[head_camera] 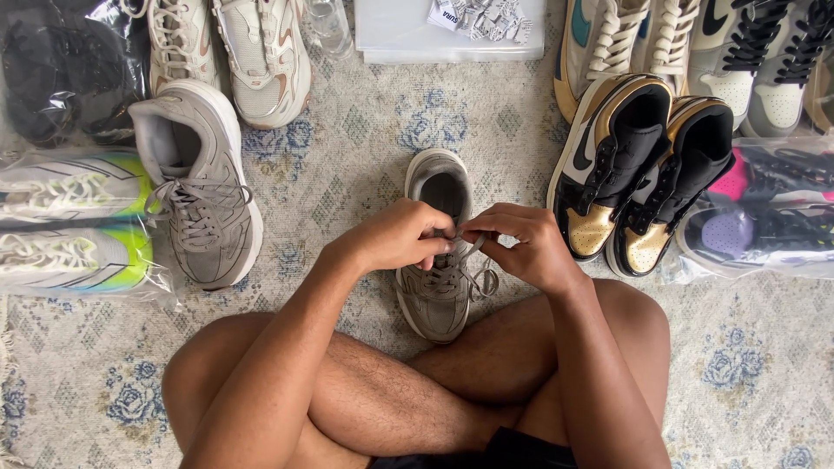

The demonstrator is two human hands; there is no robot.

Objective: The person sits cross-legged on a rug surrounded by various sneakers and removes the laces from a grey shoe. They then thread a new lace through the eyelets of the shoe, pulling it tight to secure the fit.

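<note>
Seated person: cross-legged on the pale patterned rug with blue floral motifs (365, 139), bare knees nearest the camera, forearms extended forward.
Left hand (400, 236): fingers curled together and pinched on the grey laces (476, 276), over the tongue of the shoe.
Right hand (526, 247): fingers likewise closed and pinched on the same laces, fingertips touching those of the left hand.
Grey mesh sneaker with pale sole (439, 260): upright on the rug just beyond the crossed shins, toe toward the person, heel opening away; a lace loop hangs at its right side.
Matching grey sneaker (201, 187): to the left, well apart, laces loose.
Bagged white and neon-green running shoes (74, 230): far left, in clear plastic.
Black and gold high-top pair (638, 174): to the right, side by side, near the right hand.
Bagged dark shoes with purple and pink parts (760, 221): right edge.
Cream and tan sneaker pair (234, 52): far left row.
White flat box (452, 30): top centre, small printed tags on it.
</note>
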